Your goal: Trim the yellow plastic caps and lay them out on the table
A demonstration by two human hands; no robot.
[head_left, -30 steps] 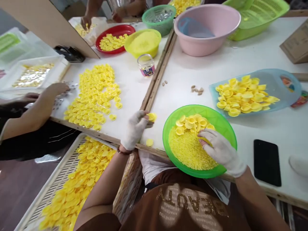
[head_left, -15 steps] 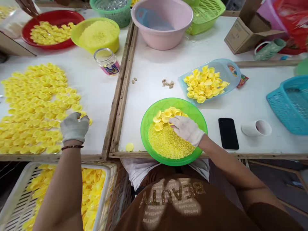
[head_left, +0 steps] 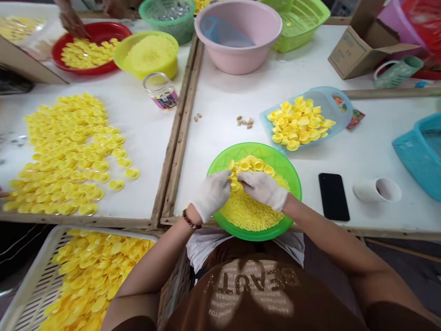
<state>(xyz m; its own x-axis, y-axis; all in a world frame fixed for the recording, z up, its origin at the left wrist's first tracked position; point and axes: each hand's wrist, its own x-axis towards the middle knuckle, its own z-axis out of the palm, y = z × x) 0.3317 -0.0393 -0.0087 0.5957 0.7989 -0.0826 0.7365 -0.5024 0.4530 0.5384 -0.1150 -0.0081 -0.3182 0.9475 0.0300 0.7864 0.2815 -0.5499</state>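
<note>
Both my hands wear white gloves and meet over the green bowl (head_left: 255,235). My left hand (head_left: 214,192) is closed at the bowl's left side, its fingertips pinched; what they hold is too small to name. Close beside it, my right hand (head_left: 262,187) has its fingers pressed together, their contents hidden. Under them lie yellow pellets (head_left: 250,216) and, toward the back of the bowl, small yellow cups (head_left: 257,164). A blue scoop tray (head_left: 332,110) with more yellow cups stands behind to the right. Many yellow pieces (head_left: 69,151) are spread over the left table.
A pink basin (head_left: 239,55), a yellow bowl (head_left: 172,66), a clear jar (head_left: 165,96) and a red tray (head_left: 93,71) with another person's hand (head_left: 72,20) stand farther back. At right are a phone (head_left: 333,196) and a white cup (head_left: 367,191). A wooden ridge (head_left: 179,133) divides the tables.
My left hand has moved right, from the spread yellow pieces to the green bowl, beside my right hand. The view has shifted slightly left. The other person's hand reaches lower into the red tray.
</note>
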